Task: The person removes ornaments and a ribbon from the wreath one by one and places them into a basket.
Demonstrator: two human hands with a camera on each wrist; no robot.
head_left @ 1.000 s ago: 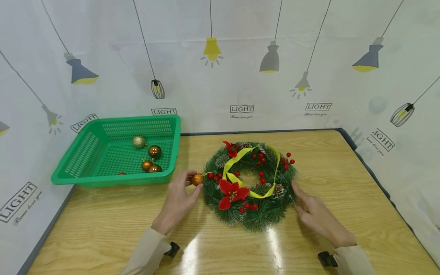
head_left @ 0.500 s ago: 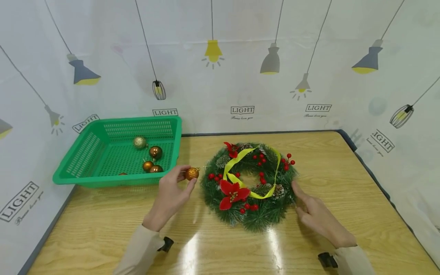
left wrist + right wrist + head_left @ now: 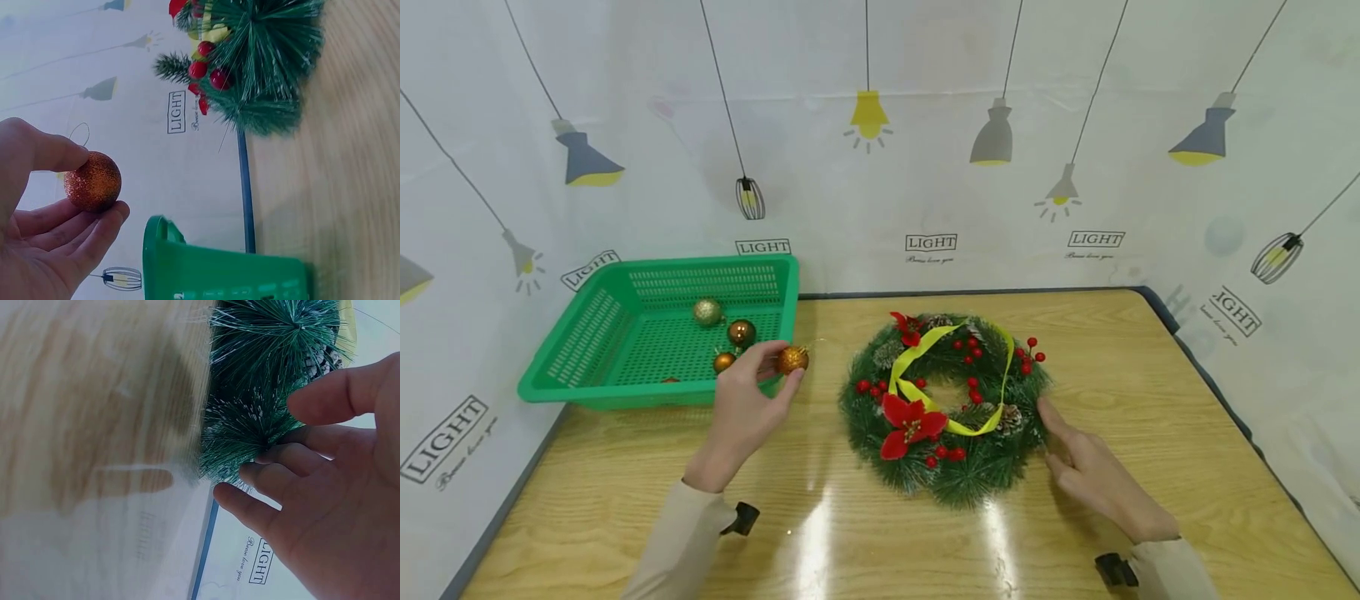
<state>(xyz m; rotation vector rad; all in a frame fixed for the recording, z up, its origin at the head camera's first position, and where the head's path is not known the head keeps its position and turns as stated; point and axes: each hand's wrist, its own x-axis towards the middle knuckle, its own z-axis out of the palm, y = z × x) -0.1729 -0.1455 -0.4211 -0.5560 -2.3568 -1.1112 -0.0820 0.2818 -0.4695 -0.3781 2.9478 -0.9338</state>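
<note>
A glittery orange-copper bauble [image 3: 793, 360] with a thin hanging loop is pinched between thumb and fingers of my left hand [image 3: 747, 408], raised beside the basket's right front corner. In the left wrist view the bauble [image 3: 94, 182] shows clear of everything but the hand. A green Christmas wreath [image 3: 970, 479] lies flat on the table, dressed with red flowers, red berries, pine cones and a yellow ribbon [image 3: 917, 343]. At the wreath's right edge my right hand [image 3: 1093, 471] touches the needles with its fingers extended; the right wrist view shows the fingers loosely spread against them.
A green plastic basket [image 3: 655, 390] stands at the back left with several baubles inside, among them a gold one [image 3: 707, 312] and a shiny brown one [image 3: 741, 332]. Behind the wooden table [image 3: 895, 550] hangs a lamp-printed white backdrop [image 3: 820, 167].
My left hand has carried the bauble up and left, away from the wreath's left edge toward the basket. The right hand has stayed at the wreath.
</note>
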